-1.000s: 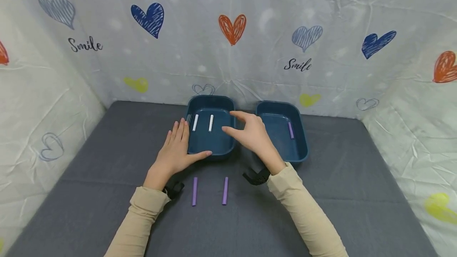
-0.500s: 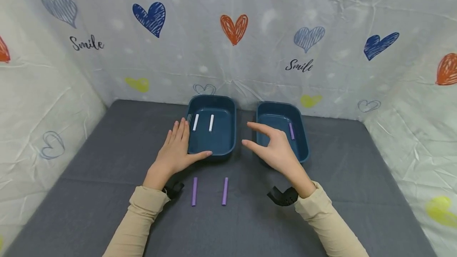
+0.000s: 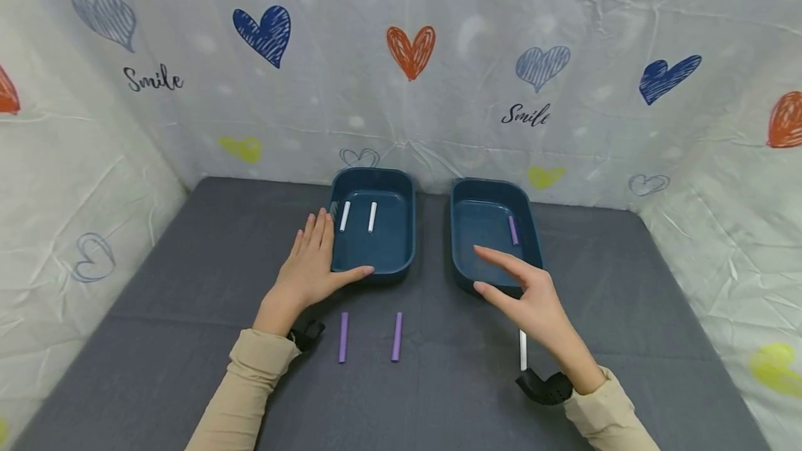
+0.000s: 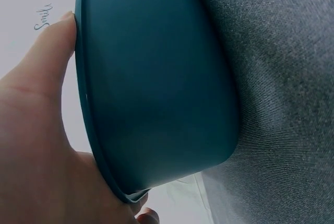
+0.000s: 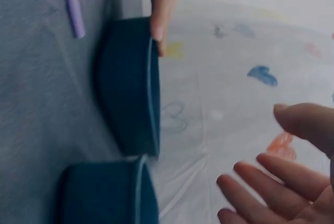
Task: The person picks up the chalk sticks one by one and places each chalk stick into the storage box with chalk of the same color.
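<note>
A: What was at the far left?

B: The pale cloth (image 3: pixel 332 89), printed with hearts and the word "Smile". It ran on across the back, behind the grey table (image 3: pixel 188 284). Then came the left sleeve (image 3: pixel 241 381), its cuff turned back, and a black strap (image 3: pixel 307 335) at the wrist.

A: And the left hand (image 3: pixel 301 277)?

B: It rested against the left tray (image 3: pixel 376 252). The fingers were straight and together along the tray's left side, and the thumb stuck out along the near edge. The left wrist view showed the thumb tip touching the rim.

A: Was anything in that tray?

B: A white stick (image 3: pixel 345 217) near its left wall, and a second white stick (image 3: pixel 372 217) just right of that, well apart from the thumb.

A: What lay nearer the person?

B: A purple stick (image 3: pixel 343 337) on the table, to the right of the strap, and further right another purple stick (image 3: pixel 397 337), roughly parallel to it.

A: Next?

B: The right tray (image 3: pixel 482 228), apart from the left one, with a short purple stick (image 3: pixel 513 230) by its right wall.

A: Where was the right hand (image 3: pixel 532 298)?

B: In front of that tray's near right corner in the head view, thumb and forefinger well apart. The right wrist view showed the fingers spread too. Below the hand, a third white stick (image 3: pixel 523 350) was partly in sight, its far end hidden.
</note>
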Available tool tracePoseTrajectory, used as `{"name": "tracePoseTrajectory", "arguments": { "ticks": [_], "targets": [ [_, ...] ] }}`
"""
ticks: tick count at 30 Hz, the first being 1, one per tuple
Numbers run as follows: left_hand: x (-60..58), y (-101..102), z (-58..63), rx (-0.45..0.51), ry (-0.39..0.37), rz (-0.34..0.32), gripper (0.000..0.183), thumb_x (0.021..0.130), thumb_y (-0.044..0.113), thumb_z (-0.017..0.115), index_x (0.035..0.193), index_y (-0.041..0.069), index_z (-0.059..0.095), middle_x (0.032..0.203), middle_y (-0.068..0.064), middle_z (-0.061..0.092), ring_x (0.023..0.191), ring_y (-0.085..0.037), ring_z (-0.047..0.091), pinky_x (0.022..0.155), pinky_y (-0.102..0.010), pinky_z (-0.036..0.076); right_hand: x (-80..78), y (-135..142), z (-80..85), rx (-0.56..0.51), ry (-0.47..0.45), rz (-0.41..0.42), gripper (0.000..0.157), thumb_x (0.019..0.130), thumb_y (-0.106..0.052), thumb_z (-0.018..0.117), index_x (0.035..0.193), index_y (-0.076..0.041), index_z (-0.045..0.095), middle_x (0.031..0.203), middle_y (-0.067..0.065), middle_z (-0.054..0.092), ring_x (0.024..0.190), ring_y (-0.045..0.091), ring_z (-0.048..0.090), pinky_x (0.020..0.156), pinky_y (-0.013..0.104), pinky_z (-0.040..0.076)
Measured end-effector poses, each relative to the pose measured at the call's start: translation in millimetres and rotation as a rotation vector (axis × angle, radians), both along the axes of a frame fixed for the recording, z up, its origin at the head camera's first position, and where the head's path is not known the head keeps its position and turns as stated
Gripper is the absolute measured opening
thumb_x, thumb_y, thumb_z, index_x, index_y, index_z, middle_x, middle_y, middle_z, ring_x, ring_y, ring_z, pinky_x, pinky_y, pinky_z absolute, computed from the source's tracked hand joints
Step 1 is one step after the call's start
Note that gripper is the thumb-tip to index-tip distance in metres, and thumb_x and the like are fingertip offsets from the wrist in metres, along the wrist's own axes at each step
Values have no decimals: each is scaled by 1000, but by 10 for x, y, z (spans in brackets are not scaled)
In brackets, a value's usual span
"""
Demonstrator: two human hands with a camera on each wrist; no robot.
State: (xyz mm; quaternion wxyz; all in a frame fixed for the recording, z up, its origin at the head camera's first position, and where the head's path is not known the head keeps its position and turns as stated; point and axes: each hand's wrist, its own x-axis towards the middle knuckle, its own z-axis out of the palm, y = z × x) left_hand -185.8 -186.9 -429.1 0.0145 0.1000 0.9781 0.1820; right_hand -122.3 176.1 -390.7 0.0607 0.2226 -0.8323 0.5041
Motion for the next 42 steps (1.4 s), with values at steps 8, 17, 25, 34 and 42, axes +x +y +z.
{"name": "tracePoseTrajectory", "arguments": {
  "ticks": [8,17,25,34,42],
  "targets": [
    [-1,25,-5,-1,1,-1,130,78,86,50,157,-2,-3,164,-17,-11,151,-35,-9,120,-56,2,113,338,-202,-86,-36,-3,45,93,-8,70,136,-17,61,136,1,61,127,14,55,106,33,44],
    [-5,13,-13,0,9,-2,130,78,86,50,157,-2,-2,164,-19,-9,151,-35,-8,120,-56,3,249,627,-364,-152,-125,-109,29,95,-9,67,124,-4,68,120,11,69,110,15,66,93,23,52],
    [-4,25,-9,6,4,-4,130,78,85,51,157,-2,-2,164,-19,-8,151,-35,-9,120,-56,3,259,770,-563,-202,-284,-135,34,97,-15,66,123,7,64,118,21,68,109,25,67,89,29,55],
    [-1,43,-20,15,-3,-10,129,78,85,51,157,-2,-4,164,-18,-10,151,-34,-10,120,-55,1,195,959,-921,-139,-418,-105,37,97,-23,66,125,1,65,122,17,67,108,17,66,89,25,54],
    [-4,12,-15,1,12,-1,130,78,86,51,157,-3,-2,164,-19,-7,151,-36,-6,120,-57,4,149,1035,-1030,-1,-313,83,53,88,-15,77,136,-7,57,134,10,59,121,11,56,98,19,46]
  ]
}}
